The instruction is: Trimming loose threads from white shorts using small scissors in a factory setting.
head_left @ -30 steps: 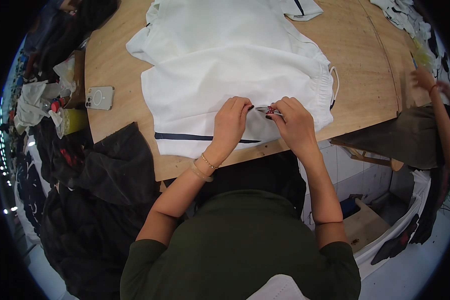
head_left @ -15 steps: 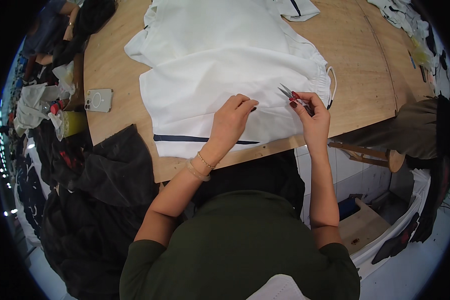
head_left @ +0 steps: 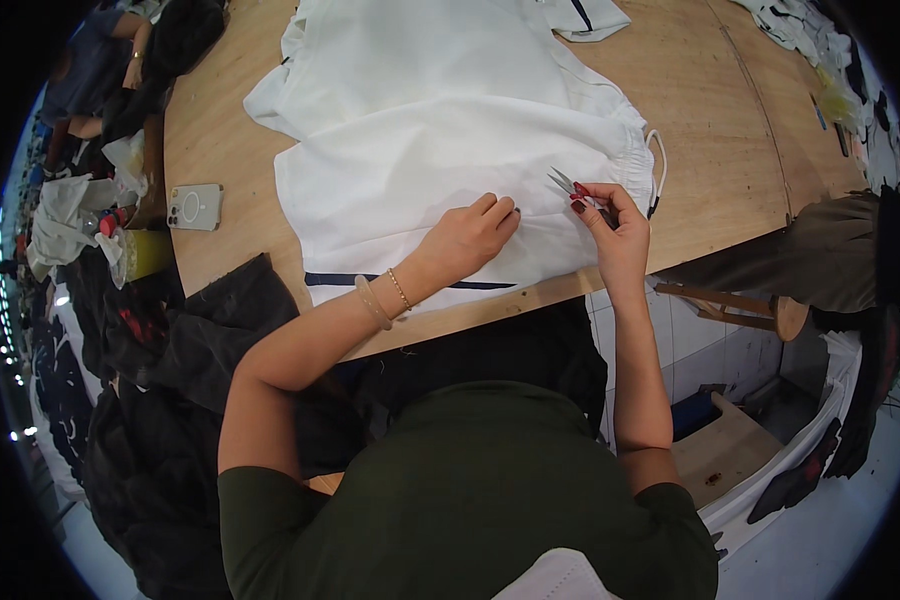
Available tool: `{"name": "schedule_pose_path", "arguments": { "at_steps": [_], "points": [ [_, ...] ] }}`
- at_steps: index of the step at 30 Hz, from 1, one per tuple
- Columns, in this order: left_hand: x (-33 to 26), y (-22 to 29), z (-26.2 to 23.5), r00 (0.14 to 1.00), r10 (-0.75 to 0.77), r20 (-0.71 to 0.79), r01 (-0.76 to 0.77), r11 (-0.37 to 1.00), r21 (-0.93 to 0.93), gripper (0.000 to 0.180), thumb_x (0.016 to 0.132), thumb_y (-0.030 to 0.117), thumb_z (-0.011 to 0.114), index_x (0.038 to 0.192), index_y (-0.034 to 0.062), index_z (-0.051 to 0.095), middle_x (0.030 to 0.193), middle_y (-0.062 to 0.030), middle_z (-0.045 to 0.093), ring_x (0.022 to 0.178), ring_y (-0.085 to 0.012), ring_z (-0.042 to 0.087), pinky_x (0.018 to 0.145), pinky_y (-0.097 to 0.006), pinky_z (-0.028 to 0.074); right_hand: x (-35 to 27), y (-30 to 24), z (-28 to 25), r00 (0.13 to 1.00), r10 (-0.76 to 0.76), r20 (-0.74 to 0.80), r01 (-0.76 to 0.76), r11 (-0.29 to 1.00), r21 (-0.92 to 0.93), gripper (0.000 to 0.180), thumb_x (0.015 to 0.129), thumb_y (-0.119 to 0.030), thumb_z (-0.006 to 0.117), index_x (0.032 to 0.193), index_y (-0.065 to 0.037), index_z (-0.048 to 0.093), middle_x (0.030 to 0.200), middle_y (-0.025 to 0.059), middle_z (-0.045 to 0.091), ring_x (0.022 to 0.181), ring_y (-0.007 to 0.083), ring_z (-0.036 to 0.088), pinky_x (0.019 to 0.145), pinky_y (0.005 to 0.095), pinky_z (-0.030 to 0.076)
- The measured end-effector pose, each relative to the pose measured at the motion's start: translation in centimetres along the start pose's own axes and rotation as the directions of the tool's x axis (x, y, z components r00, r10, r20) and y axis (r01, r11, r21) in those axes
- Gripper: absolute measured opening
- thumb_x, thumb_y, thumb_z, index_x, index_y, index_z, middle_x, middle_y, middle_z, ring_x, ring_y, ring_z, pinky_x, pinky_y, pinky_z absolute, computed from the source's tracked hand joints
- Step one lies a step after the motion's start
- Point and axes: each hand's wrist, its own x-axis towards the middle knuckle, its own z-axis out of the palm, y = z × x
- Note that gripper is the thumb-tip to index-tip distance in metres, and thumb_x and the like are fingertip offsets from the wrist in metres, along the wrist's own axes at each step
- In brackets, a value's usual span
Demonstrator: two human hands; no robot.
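White shorts (head_left: 370, 205) lie across the wooden table in front of me, with a gathered waistband (head_left: 632, 150) at the right and a navy stripe (head_left: 345, 280) near the hem. My right hand (head_left: 618, 225) grips small thread snips (head_left: 568, 184), their pointed blades aimed up and left over the cloth. Beside it, my left hand (head_left: 475, 235) is over the shorts with fingers curled and pinched together; whatever is between the fingertips is hidden or too fine to see. A white drawstring (head_left: 662, 165) loops out from the waistband.
More white garments (head_left: 410, 50) lie beyond the shorts. A phone (head_left: 194, 206) sits on the table's left side, near a cup of yellow drink (head_left: 142, 255). Dark cloth (head_left: 230, 320) is heaped at the left. A wooden stool (head_left: 790, 318) stands at right; another person (head_left: 90, 65) is far left.
My left forearm has swung out to the left, its elbow lower and wider, and the left fingers have curled in more. The snips stay in my right hand, nearly in place.
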Motion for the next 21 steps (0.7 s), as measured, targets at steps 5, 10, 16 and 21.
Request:
{"name": "schedule_pose_path", "arguments": {
  "at_steps": [5,10,16,21],
  "points": [
    [-0.4,-0.4,0.9,0.997,-0.04,-0.062,0.038,0.998,-0.044,0.022,0.073,0.002,0.062,0.094,0.0049,0.06,0.088,-0.0038,0.056,0.075,-0.017,0.058,0.055,-0.028,0.05,-0.1,0.4,0.0,1.0,0.006,-0.017,-0.006,1.0,0.009,0.017,0.083,-0.003,0.065,0.098,0.003,0.061,0.089,0.0053,0.065,0.082,0.008,0.058,0.076,0.0204,0.047],
    [-0.5,-0.1,0.5,0.908,-0.39,-0.151,0.285,0.841,-0.46,0.008,0.078,0.004,0.062,0.086,0.0042,0.061,0.078,-0.0074,0.061,0.064,-0.0203,0.06,0.056,-0.03,0.049,-0.3,0.3,0.1,0.999,-0.014,0.028,0.013,1.0,0.021,0.017,0.083,-0.003,0.066,0.098,0.002,0.061,0.089,0.0049,0.065,0.08,0.0073,0.058,0.074,0.0203,0.047],
    [-0.4,0.4,0.3,0.841,-0.533,-0.089,0.387,0.709,-0.59,0.009,0.081,0.003,0.063,0.09,0.0031,0.063,0.078,-0.0075,0.061,0.059,-0.0163,0.058,0.055,-0.025,0.046,-0.3,0.0,-0.1,0.991,0.013,0.134,0.002,0.993,-0.114,0.013,0.08,-0.002,0.066,0.092,0.002,0.063,0.083,0.0048,0.065,0.075,0.0081,0.057,0.069,0.0216,0.046],
    [-0.4,0.6,0.6,0.871,-0.466,-0.157,0.343,0.805,-0.484,0.01,0.078,0.003,0.063,0.088,0.0063,0.063,0.078,-0.0054,0.06,0.06,-0.0174,0.058,0.053,-0.027,0.047,-0.9,-0.7,-0.4,0.984,0.015,0.177,0.046,0.942,-0.332,0.01,0.08,-0.004,0.066,0.088,0.001,0.063,0.078,0.0077,0.061,0.068,0.0136,0.056,0.065,0.0255,0.045]
  ]
}}
